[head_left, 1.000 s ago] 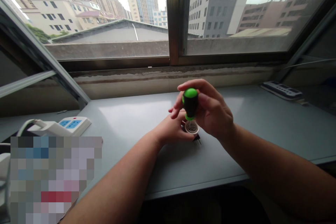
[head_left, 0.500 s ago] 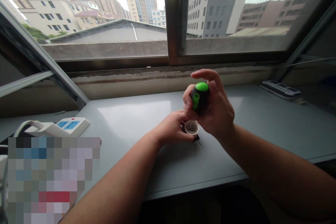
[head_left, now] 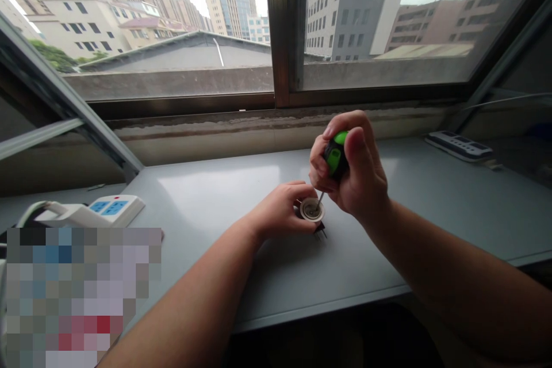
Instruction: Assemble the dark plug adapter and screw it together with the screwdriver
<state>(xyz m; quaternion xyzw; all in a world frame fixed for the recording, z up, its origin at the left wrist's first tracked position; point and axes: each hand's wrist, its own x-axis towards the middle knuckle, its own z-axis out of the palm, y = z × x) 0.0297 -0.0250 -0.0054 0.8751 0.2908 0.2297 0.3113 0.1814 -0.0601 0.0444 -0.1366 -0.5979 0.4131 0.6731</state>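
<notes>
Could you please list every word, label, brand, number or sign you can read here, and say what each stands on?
No text can be read anywhere in this view.
Green and black screwdriver: no legible lettering.
Round pale-rimmed part: any marks are too small to read.
White power strip at left: nothing legible.
Pixelated patch at lower left: masked, so unreadable.

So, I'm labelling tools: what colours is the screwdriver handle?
The screwdriver handle is black and bright green, seen in the head view.

Daylight from the window (head_left: 282, 29); pale glare on the desk (head_left: 215, 187); foreground dim; lower left pixelated.
</notes>
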